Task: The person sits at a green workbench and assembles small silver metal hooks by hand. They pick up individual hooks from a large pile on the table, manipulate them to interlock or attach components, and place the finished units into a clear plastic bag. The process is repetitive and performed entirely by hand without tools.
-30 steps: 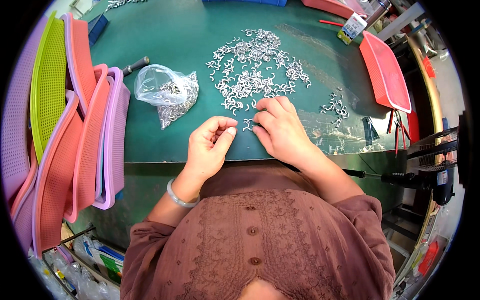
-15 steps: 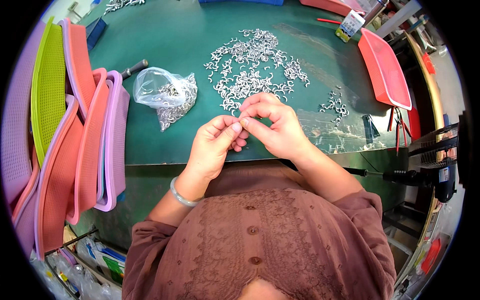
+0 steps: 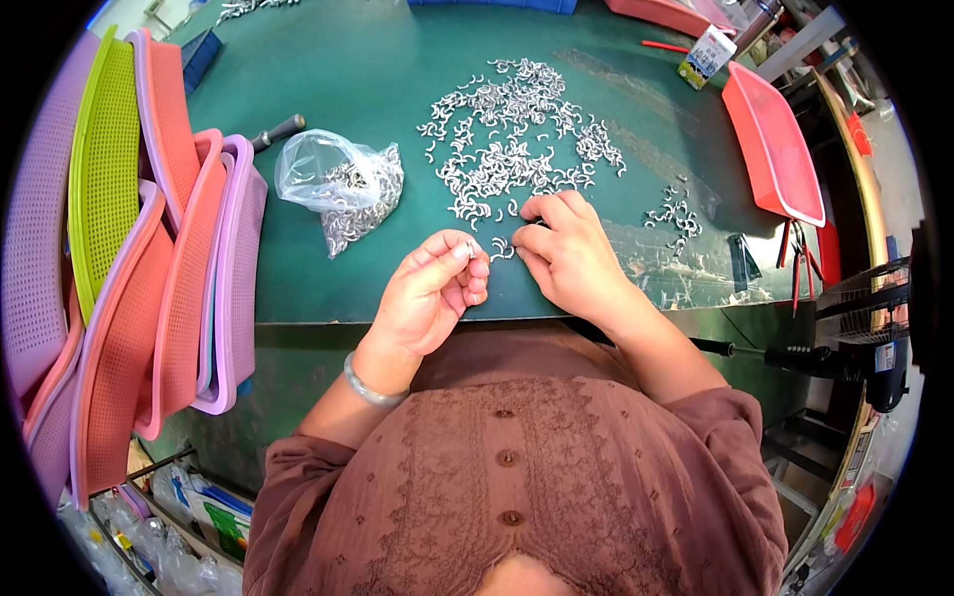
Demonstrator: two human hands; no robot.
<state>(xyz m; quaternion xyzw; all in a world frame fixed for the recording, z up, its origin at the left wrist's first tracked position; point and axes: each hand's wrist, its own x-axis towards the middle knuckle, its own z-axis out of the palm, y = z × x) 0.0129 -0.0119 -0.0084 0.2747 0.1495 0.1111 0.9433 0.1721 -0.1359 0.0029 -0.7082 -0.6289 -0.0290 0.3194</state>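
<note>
My left hand is closed in a pinch, with a small curved silvery metal piece between thumb and forefinger. Its other fingers curl loosely below. To the right, my right hand is down at the table top, fingers bent and tips drawn together; whatever they grip is hidden. Just left of those fingertips lie a few loose curved metal pieces. Beyond both hands spreads a large scattered heap of the same curved pieces.
On the green table sits a clear plastic bag of metal pieces, near a dark-handled tool. Stacked plastic baskets crowd the left. At right are a smaller group of pieces, a pink basket, red-handled pliers and a carton.
My hands, which met at the fingertips, have parted. The right one has moved rightward and down to the table beside the loose pieces; the left keeps its pinch. The whole view has shifted slightly.
</note>
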